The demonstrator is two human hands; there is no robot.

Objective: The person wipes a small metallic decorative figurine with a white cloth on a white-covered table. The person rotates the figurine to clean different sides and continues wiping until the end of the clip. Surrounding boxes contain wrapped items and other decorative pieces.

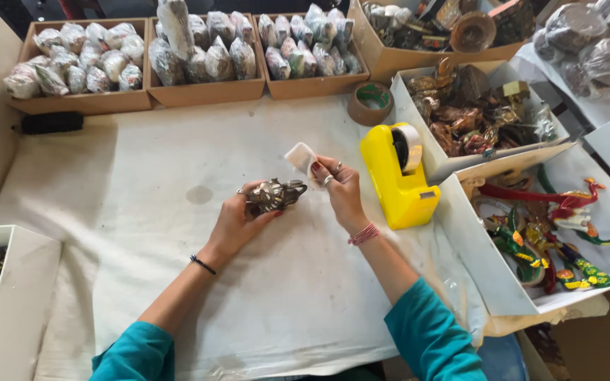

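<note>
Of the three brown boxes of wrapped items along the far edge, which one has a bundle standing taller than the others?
The middle box: one long wrapped bundle rises well above its neighbours.

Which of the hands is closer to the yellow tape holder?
Right. The right hand sits just beside the yellow tape dispenser, while the left hand is farther off, holding a small metal figurine.

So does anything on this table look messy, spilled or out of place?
Only small things. The white cloth has a faint grey round stain left of the left hand, which holds a small metal figurine. In the middle cardboard box, one wrapped bundle sticks up above the rest. Nothing looks spilled or broken.
</note>
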